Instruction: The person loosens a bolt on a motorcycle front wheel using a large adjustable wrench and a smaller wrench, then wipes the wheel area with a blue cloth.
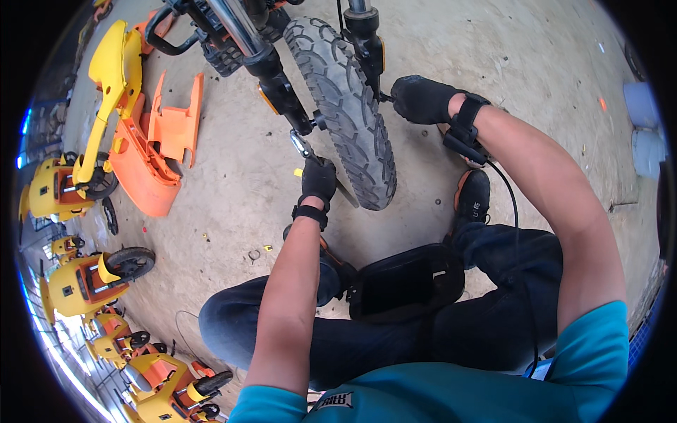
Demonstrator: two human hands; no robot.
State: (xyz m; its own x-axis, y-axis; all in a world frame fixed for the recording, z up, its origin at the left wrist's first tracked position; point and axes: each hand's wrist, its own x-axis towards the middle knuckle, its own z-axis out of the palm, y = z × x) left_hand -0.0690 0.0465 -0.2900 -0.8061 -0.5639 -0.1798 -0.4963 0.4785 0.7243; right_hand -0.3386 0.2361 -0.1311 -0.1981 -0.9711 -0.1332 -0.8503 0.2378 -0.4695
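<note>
The front wheel (345, 106) of a two-wheeler, with a chunky grey tyre, stands between two black fork legs. My left hand (319, 182), in a black glove, is closed round a wrench (301, 144) whose silver head reaches the lower end of the left fork leg (285, 102). My right hand (423, 99), gloved too, is closed beside the bottom of the right fork leg (369, 56). A short dark piece shows between its fingers and the fork; the glove hides what it is.
Orange body panels (144, 166) and a yellow panel (116, 77) lie on the concrete floor at the left. Several yellow scooters (77, 285) stand farther left. A black open case (398, 285) lies between my legs. Pale containers (643, 106) stand at the far right.
</note>
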